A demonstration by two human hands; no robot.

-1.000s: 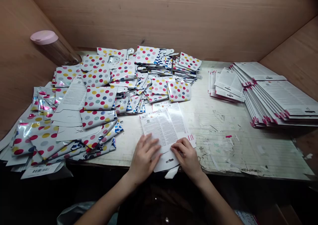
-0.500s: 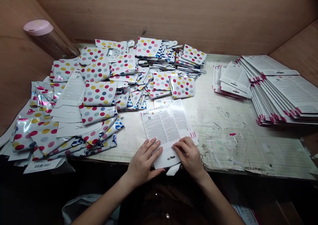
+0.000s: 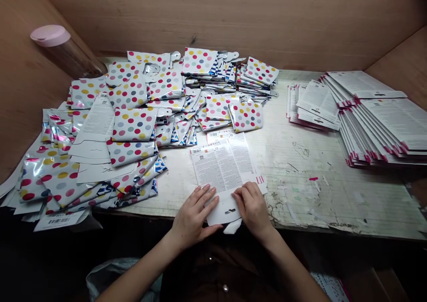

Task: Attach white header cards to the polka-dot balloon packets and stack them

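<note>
A white printed cardboard packaging card (image 3: 218, 171) with a hanging slot lies at the table's front edge, on top of another card (image 3: 245, 153). My left hand (image 3: 191, 213) rests on its left side with the fingers stretched out. Over the right side, my right hand (image 3: 255, 211) has thumb and forefinger pinched together at the card's surface. Whatever is between those fingertips is too small or hidden to make out. A white scrap (image 3: 232, 226) sticks out below the card's front edge.
Polka-dot foil packets (image 3: 133, 124) are heaped at left and back. Folded white cards (image 3: 383, 119) are stacked at right, beside a smaller card pile (image 3: 316, 99). A pink-lidded bottle (image 3: 51, 37) stands back left. Paper scraps (image 3: 313, 179) lie on the tabletop (image 3: 300, 159).
My right hand has shifted very slightly, its fingers still pinched at the card. My left hand stays in place. The view has tilted a little.
</note>
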